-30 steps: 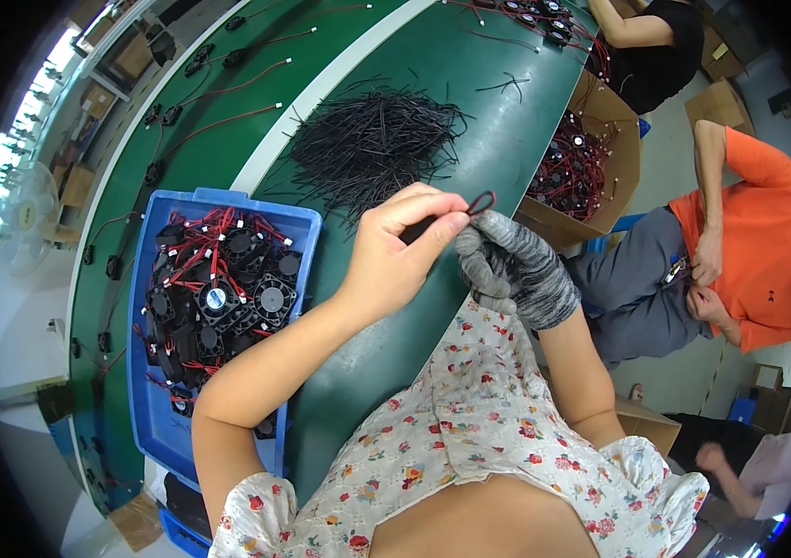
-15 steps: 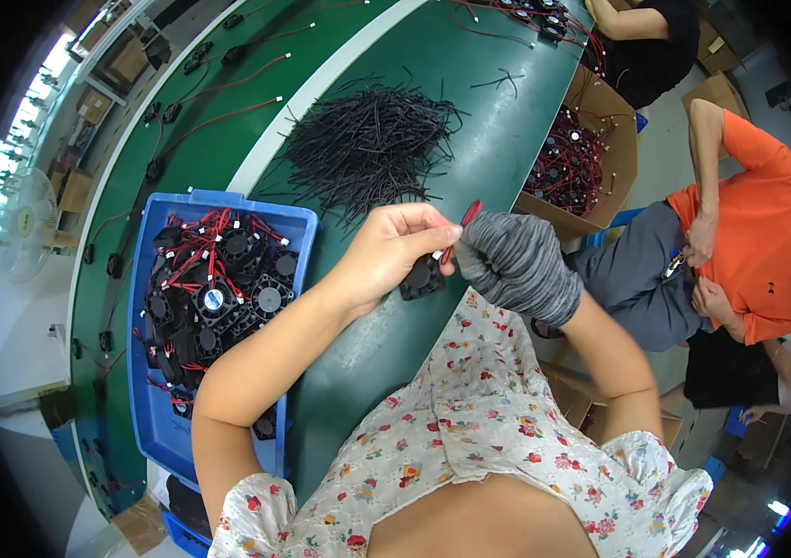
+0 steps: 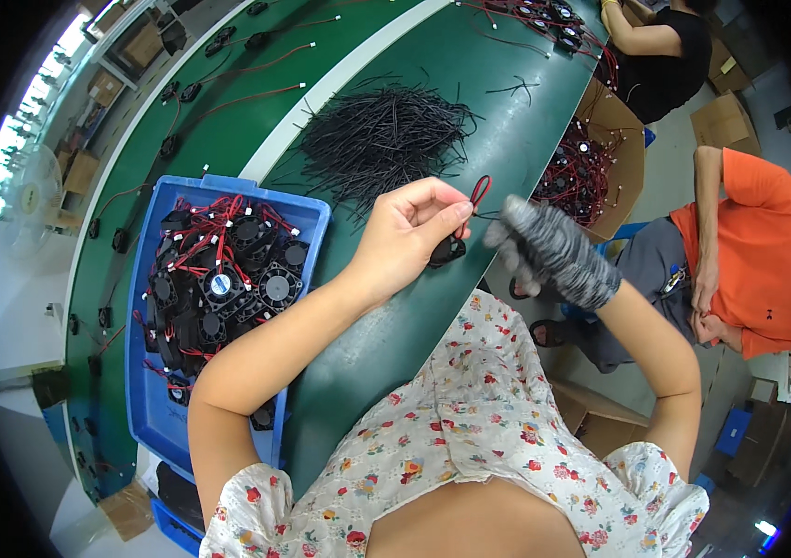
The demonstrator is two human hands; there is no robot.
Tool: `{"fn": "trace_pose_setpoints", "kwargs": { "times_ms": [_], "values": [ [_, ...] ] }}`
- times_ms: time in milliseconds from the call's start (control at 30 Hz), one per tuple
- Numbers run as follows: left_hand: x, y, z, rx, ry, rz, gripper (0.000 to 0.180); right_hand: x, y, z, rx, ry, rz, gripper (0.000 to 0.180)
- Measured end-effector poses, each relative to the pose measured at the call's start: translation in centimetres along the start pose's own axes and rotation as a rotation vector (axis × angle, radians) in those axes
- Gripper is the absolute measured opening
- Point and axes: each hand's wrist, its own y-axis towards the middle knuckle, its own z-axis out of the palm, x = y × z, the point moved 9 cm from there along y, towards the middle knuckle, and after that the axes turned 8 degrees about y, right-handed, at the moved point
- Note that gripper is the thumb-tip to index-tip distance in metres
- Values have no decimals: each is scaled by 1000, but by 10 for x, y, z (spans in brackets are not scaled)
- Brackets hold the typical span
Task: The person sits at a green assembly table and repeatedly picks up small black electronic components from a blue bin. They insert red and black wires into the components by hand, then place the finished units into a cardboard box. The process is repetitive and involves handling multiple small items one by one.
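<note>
My bare left hand pinches a looped red and black wire above the green table, and a small black fan hangs under its fingers. My right hand, in a grey knitted glove, is blurred just to the right, fingers curled at the wire's other side. What the glove holds is not clear. A heap of black cable ties lies on the table beyond both hands.
A blue crate of black fans with red wires sits at my left. A cardboard box of more fans stands at the right table edge. A person in an orange top sits to the right; another person in black works farther along.
My hands have drawn slightly apart; the gloved right hand shifted right and is in motion. The red wire loop now stands up between them. The person in orange leaned further forward.
</note>
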Motion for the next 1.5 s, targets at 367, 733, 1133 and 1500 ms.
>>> {"fn": "trace_pose_setpoints", "kwargs": {
  "times_ms": [367,733,1133,1500],
  "values": [
    [-32,-8,5,-24,354,441,5,16,0,24,116,105,-177,31],
    [40,-11,13,209,-130,-425,9,29,-13,64,60,-1435,-838,17],
    [4,-1,1,5,-90,-51,11,30,0,0,-117,-51,-335,19],
    [21,-8,22,242,-279,-292,9,51,-17,17,-102,-453,-700,11]
  ]
}}
